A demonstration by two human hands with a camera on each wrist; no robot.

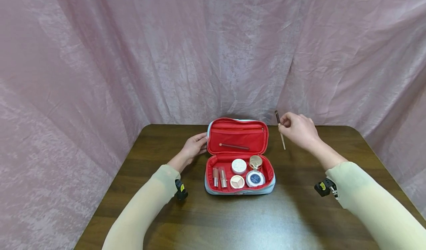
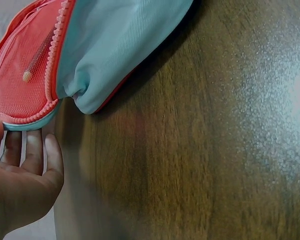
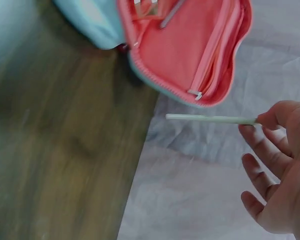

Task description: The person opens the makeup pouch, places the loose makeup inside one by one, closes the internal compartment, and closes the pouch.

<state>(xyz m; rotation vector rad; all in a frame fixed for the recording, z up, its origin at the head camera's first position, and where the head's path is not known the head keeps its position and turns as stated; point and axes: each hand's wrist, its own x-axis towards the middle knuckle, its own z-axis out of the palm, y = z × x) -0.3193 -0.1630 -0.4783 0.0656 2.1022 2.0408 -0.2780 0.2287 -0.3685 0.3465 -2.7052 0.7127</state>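
Observation:
A light-blue makeup bag [image 1: 240,193] with red lining lies unzipped on the table, its lid [image 1: 239,136] raised at the back. My left hand [image 1: 194,146] grips the lid's left edge, thumb in front and fingers behind. In the lid's mesh pocket lies a dark, slim brush [image 1: 233,146]. To the right of the lid, my right hand [image 1: 299,129] pinches a makeup brush [image 3: 210,119] in the air, its dark tip upward and pale handle end downward. Inside the bag sit two lip tubes [image 1: 223,178], a white round case [image 1: 239,166], a gold compact [image 1: 255,162] and other round cosmetics.
The dark wooden table [image 1: 186,224] extends around the bag. Behind it hangs a pink velvety curtain [image 1: 213,57], close to the table's far edge. Small black cameras [image 1: 181,189] are strapped at both wrists.

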